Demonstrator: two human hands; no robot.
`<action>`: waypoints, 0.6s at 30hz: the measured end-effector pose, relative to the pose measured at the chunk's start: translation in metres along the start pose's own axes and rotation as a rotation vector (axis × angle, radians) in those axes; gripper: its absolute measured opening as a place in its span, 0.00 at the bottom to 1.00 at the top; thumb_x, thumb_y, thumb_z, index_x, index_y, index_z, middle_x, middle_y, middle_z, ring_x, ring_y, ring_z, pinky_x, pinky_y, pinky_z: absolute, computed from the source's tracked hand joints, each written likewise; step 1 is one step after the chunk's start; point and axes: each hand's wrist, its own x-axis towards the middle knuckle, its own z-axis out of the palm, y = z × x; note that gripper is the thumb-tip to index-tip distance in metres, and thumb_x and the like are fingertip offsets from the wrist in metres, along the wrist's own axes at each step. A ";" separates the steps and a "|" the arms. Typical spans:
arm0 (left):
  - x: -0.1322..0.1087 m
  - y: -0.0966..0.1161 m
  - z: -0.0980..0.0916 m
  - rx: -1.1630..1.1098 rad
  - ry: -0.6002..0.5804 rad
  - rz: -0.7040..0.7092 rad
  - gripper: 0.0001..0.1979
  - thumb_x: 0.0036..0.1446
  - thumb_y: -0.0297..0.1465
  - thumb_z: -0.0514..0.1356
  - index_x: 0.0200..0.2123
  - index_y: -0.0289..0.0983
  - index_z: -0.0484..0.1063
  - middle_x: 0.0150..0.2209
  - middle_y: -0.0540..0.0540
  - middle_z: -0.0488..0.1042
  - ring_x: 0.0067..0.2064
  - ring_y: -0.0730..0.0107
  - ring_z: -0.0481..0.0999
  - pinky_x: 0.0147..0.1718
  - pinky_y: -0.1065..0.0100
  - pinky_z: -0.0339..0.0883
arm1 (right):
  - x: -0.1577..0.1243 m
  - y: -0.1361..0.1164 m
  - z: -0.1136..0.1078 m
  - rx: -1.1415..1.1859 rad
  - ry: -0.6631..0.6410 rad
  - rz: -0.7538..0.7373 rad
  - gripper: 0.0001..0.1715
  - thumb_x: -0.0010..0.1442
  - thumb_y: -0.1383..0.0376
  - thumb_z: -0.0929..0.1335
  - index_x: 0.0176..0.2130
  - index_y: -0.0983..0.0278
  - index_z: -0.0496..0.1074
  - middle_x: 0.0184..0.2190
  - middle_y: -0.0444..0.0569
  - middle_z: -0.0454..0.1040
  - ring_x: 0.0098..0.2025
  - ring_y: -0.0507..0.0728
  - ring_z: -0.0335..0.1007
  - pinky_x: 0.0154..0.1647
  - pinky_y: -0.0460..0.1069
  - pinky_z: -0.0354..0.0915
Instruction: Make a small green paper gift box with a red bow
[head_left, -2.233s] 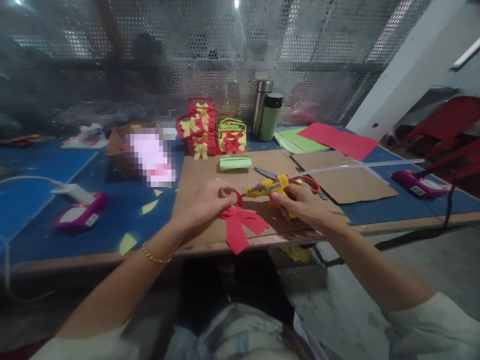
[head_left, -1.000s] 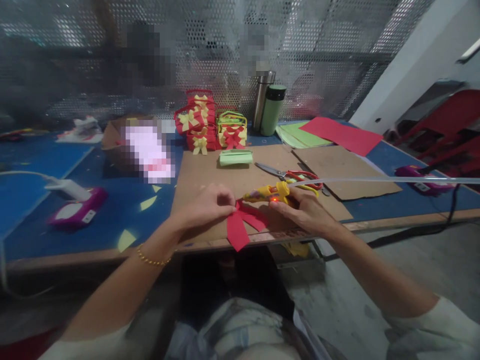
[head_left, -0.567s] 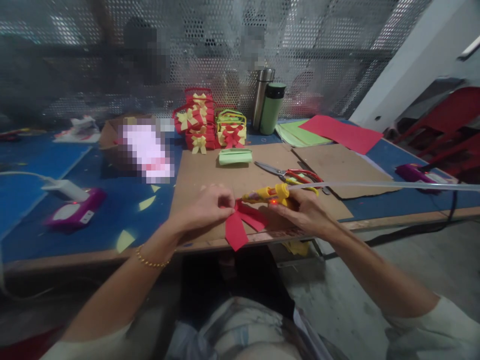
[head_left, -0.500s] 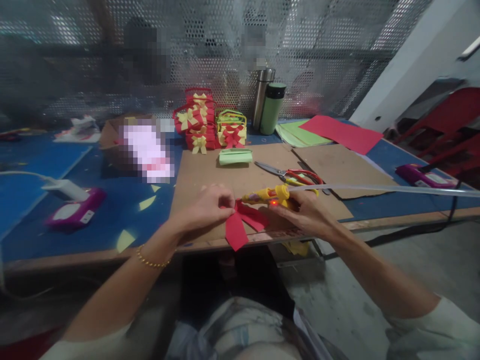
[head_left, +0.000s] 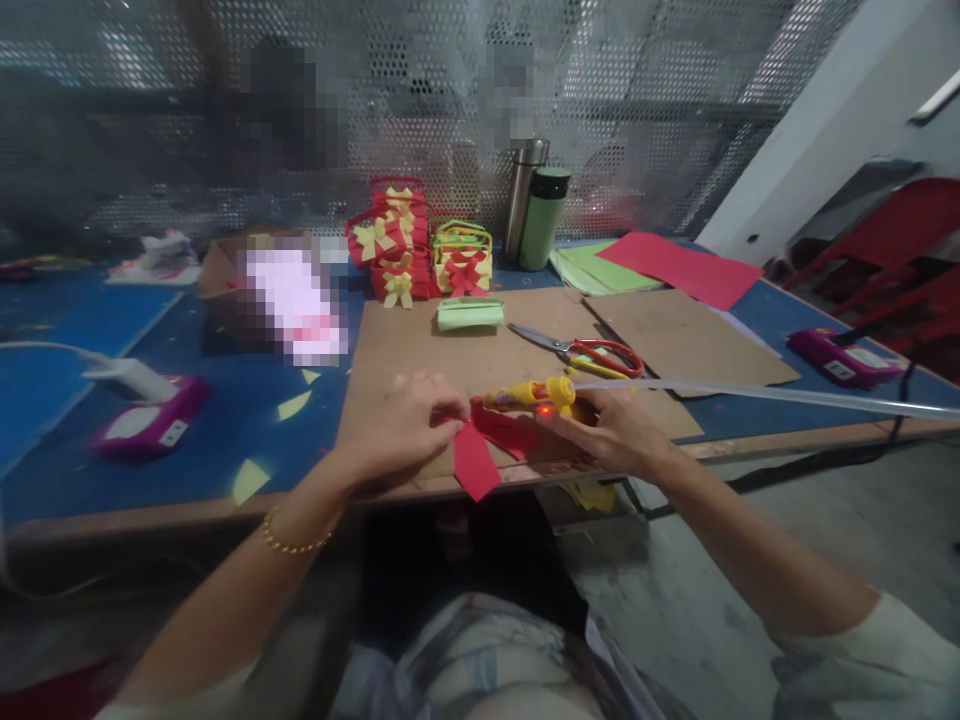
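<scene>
My left hand (head_left: 421, 415) pinches a red paper bow (head_left: 477, 462) by its upper end, near the front edge of the table. Two pointed tails of the bow spread downward and to the right. In my right hand (head_left: 616, 428) is a yellow hot glue gun (head_left: 529, 395), its fingers wrapped round the handle. The gun points left, and its nozzle meets the bow beside my left fingertips; whether it touches the paper I cannot tell. A red light glows on the gun, and a long clear glue stick (head_left: 750, 391) sticks out of its back.
Brown cardboard (head_left: 397, 350) covers the table's middle. Red-handled scissors (head_left: 577, 350) and a folded green paper piece (head_left: 470, 314) lie beyond my hands. Small red boxes with yellow bows (head_left: 397, 240), a green flask (head_left: 544, 220) and red paper (head_left: 679, 268) are farther back. A purple power strip (head_left: 154, 415) sits left.
The glue gun's rear and the glue stick have dipped slightly. The bow's front tail has shifted a little to the right; both hands keep their grip.
</scene>
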 end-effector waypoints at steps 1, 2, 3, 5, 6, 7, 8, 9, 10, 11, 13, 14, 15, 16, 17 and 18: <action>-0.003 -0.001 0.000 0.021 0.018 0.024 0.10 0.60 0.31 0.57 0.36 0.41 0.79 0.40 0.47 0.77 0.46 0.59 0.72 0.53 0.52 0.57 | 0.000 -0.001 0.000 0.005 0.001 -0.003 0.29 0.62 0.41 0.66 0.28 0.63 0.71 0.22 0.44 0.65 0.24 0.52 0.58 0.24 0.48 0.54; -0.007 -0.002 0.000 0.040 0.042 0.052 0.11 0.61 0.31 0.56 0.38 0.41 0.80 0.42 0.47 0.77 0.47 0.58 0.72 0.52 0.52 0.58 | 0.000 -0.001 -0.001 0.011 0.003 -0.006 0.29 0.62 0.41 0.66 0.28 0.63 0.71 0.22 0.44 0.66 0.24 0.52 0.59 0.25 0.48 0.55; -0.011 -0.002 0.001 0.061 0.082 0.082 0.12 0.62 0.30 0.55 0.40 0.41 0.80 0.44 0.46 0.77 0.48 0.59 0.72 0.51 0.53 0.59 | 0.000 -0.002 -0.001 0.018 0.004 -0.007 0.29 0.63 0.41 0.66 0.28 0.62 0.71 0.22 0.44 0.66 0.25 0.53 0.60 0.25 0.48 0.55; -0.021 -0.002 0.004 0.136 0.208 0.141 0.15 0.64 0.27 0.53 0.44 0.41 0.80 0.45 0.44 0.76 0.47 0.60 0.72 0.49 0.55 0.60 | 0.000 -0.003 -0.002 0.031 0.000 -0.005 0.28 0.63 0.42 0.66 0.28 0.61 0.71 0.22 0.45 0.67 0.26 0.54 0.61 0.25 0.49 0.56; -0.026 0.000 0.007 0.192 0.282 0.164 0.16 0.65 0.26 0.53 0.45 0.41 0.81 0.43 0.43 0.76 0.45 0.60 0.72 0.47 0.56 0.60 | 0.000 -0.004 -0.002 0.034 -0.003 -0.004 0.28 0.63 0.42 0.66 0.28 0.61 0.71 0.22 0.45 0.67 0.26 0.54 0.61 0.25 0.49 0.56; -0.031 0.002 0.010 0.258 0.348 0.181 0.16 0.65 0.26 0.53 0.46 0.41 0.81 0.41 0.43 0.75 0.43 0.60 0.71 0.45 0.57 0.60 | 0.000 -0.004 -0.002 0.035 -0.001 -0.005 0.27 0.63 0.42 0.66 0.28 0.61 0.71 0.22 0.45 0.67 0.26 0.55 0.62 0.25 0.49 0.56; -0.036 0.004 0.014 0.325 0.395 0.193 0.16 0.65 0.26 0.54 0.46 0.41 0.81 0.39 0.43 0.74 0.41 0.60 0.70 0.42 0.57 0.60 | 0.001 -0.004 -0.002 0.034 0.003 -0.007 0.28 0.63 0.41 0.66 0.28 0.61 0.71 0.22 0.45 0.66 0.26 0.55 0.61 0.25 0.49 0.56; -0.040 0.006 0.019 0.386 0.423 0.207 0.16 0.65 0.26 0.55 0.46 0.41 0.81 0.37 0.43 0.74 0.39 0.60 0.69 0.40 0.58 0.59 | 0.001 -0.003 -0.002 0.030 0.006 -0.009 0.28 0.63 0.41 0.66 0.28 0.61 0.70 0.21 0.45 0.66 0.25 0.55 0.61 0.25 0.49 0.56; -0.043 0.008 0.023 0.434 0.436 0.221 0.15 0.65 0.26 0.55 0.47 0.40 0.81 0.35 0.43 0.73 0.38 0.60 0.68 0.39 0.58 0.58 | 0.001 -0.003 -0.001 0.025 0.010 -0.012 0.28 0.63 0.41 0.65 0.27 0.61 0.70 0.21 0.44 0.65 0.25 0.54 0.61 0.25 0.49 0.56; -0.045 0.010 0.027 0.467 0.442 0.235 0.16 0.65 0.26 0.55 0.47 0.40 0.81 0.34 0.43 0.73 0.37 0.60 0.68 0.38 0.58 0.57 | 0.001 -0.002 -0.001 0.019 0.015 -0.015 0.29 0.63 0.41 0.65 0.27 0.61 0.70 0.20 0.44 0.64 0.25 0.54 0.60 0.25 0.49 0.56; -0.046 0.012 0.034 0.494 0.449 0.247 0.16 0.64 0.25 0.55 0.48 0.40 0.81 0.33 0.42 0.72 0.36 0.59 0.67 0.37 0.58 0.55 | 0.001 -0.002 -0.001 0.008 0.017 -0.017 0.28 0.63 0.41 0.65 0.27 0.61 0.70 0.20 0.43 0.63 0.24 0.53 0.59 0.25 0.49 0.55; -0.046 0.012 0.037 0.495 0.451 0.246 0.16 0.64 0.25 0.55 0.48 0.40 0.81 0.33 0.42 0.72 0.36 0.59 0.67 0.37 0.58 0.55 | 0.001 -0.001 -0.001 0.004 0.019 -0.017 0.28 0.63 0.42 0.65 0.27 0.61 0.70 0.20 0.43 0.62 0.24 0.53 0.58 0.25 0.49 0.55; -0.046 0.013 0.038 0.492 0.451 0.242 0.16 0.65 0.24 0.55 0.48 0.40 0.81 0.33 0.42 0.72 0.36 0.59 0.67 0.37 0.58 0.55 | 0.001 -0.001 -0.001 0.002 0.019 -0.015 0.28 0.63 0.42 0.66 0.27 0.61 0.70 0.20 0.43 0.62 0.24 0.53 0.57 0.25 0.49 0.54; -0.045 0.012 0.039 0.489 0.449 0.233 0.16 0.65 0.24 0.55 0.48 0.40 0.81 0.34 0.42 0.72 0.37 0.59 0.68 0.37 0.57 0.55 | 0.001 -0.001 -0.001 0.000 0.016 -0.012 0.27 0.63 0.43 0.66 0.28 0.61 0.70 0.20 0.42 0.62 0.24 0.53 0.57 0.25 0.48 0.54; -0.045 0.012 0.040 0.486 0.448 0.227 0.16 0.65 0.24 0.55 0.47 0.40 0.81 0.34 0.42 0.72 0.37 0.59 0.68 0.38 0.57 0.55 | 0.001 -0.001 -0.001 -0.002 0.011 -0.007 0.27 0.63 0.43 0.66 0.28 0.62 0.71 0.20 0.43 0.62 0.24 0.53 0.57 0.25 0.48 0.54; -0.045 0.012 0.040 0.486 0.447 0.223 0.16 0.65 0.24 0.55 0.47 0.40 0.81 0.34 0.42 0.72 0.37 0.59 0.68 0.38 0.57 0.55 | 0.001 -0.001 -0.001 -0.003 0.004 -0.002 0.27 0.63 0.43 0.66 0.28 0.62 0.71 0.21 0.43 0.62 0.24 0.53 0.57 0.25 0.48 0.54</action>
